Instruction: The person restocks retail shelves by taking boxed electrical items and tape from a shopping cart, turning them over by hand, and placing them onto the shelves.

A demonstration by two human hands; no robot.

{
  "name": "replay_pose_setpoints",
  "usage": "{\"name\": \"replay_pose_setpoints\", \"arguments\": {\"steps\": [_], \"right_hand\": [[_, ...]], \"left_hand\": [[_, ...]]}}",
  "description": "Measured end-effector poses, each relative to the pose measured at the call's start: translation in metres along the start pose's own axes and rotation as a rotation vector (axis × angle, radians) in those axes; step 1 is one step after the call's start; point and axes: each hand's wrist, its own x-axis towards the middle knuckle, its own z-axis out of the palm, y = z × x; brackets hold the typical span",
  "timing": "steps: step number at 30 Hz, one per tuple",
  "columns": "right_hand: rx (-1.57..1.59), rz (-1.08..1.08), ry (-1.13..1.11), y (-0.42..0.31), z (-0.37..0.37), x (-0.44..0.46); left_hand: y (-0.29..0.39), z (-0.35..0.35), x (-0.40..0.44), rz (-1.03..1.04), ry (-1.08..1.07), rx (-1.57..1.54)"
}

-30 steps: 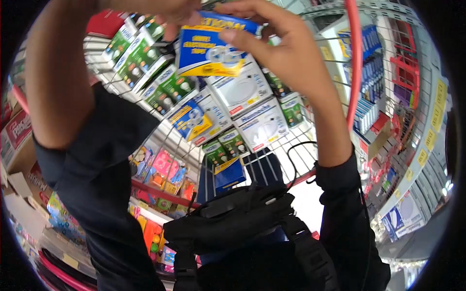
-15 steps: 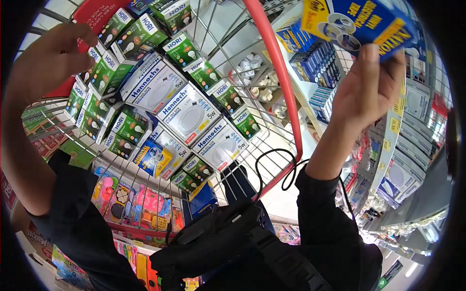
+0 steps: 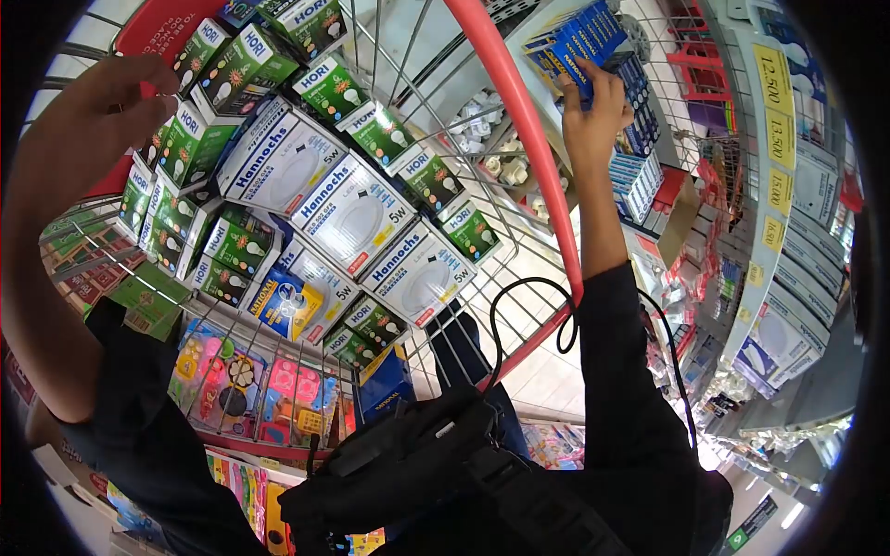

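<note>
My right hand [image 3: 598, 111] reaches over the cart's red rim to a shelf. Its thumb and fingers close on a blue and yellow National electrical tape box [image 3: 573, 76] at the near edge of a row of similar boxes [image 3: 593, 32]. At the upper left, my left hand [image 3: 111, 111] hovers with curled fingers, a gap between thumb and forefinger and nothing visible in it. Beneath and beside it are green HORI bulb boxes [image 3: 190, 139]. White Hannochs lamp boxes [image 3: 357, 218] and another National tape box [image 3: 287, 301] lie in the cart [image 3: 533, 111].
Price tags [image 3: 777, 130] line a shelf edge at right, with more white boxes [image 3: 788, 315] below it. White fittings [image 3: 505, 167] sit behind the cart's wire side. A black cable [image 3: 519, 287] loops by the rim. Colourful toys [image 3: 218, 375] show at lower left.
My right hand has gone left and away from me, taking the tape box from in front of me to the shelf row. My left hand has barely moved; the cart appears slightly further left.
</note>
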Motion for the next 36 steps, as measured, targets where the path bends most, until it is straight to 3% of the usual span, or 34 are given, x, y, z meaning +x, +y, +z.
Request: {"name": "replay_pose_setpoints", "arguments": {"steps": [10,16,28,31,32,33,34,35,36], "right_hand": [[-0.056,0.083,0.034,0.009,0.031,-0.008],[-0.135,0.062,0.069,0.010,0.035,-0.012],[-0.159,0.012,0.073,0.013,0.034,-0.009],[0.015,-0.083,0.125,0.017,0.021,0.004],[0.071,-0.136,0.208,0.007,0.011,0.012],[0.201,0.016,0.151,-0.010,-0.009,0.019],[0.609,0.125,0.159,-0.021,-0.022,0.027],[0.649,0.177,0.207,-0.052,-0.050,0.035],[0.681,0.051,0.241,-0.075,-0.073,0.043]], "left_hand": [[-0.016,0.014,0.005,0.030,0.096,-0.024],[-0.003,0.005,0.006,0.012,-0.044,0.096],[-0.009,0.010,0.009,-0.024,-0.021,0.000],[-0.027,0.023,0.010,0.134,0.106,-0.032],[-0.036,0.025,0.018,0.098,0.103,0.039],[-0.046,0.026,0.032,0.060,0.097,0.109],[-0.035,0.023,0.023,0.010,0.082,0.180],[-0.023,0.020,0.014,-0.039,0.063,0.253],[0.036,0.007,-0.014,-0.101,0.034,0.325]]}}
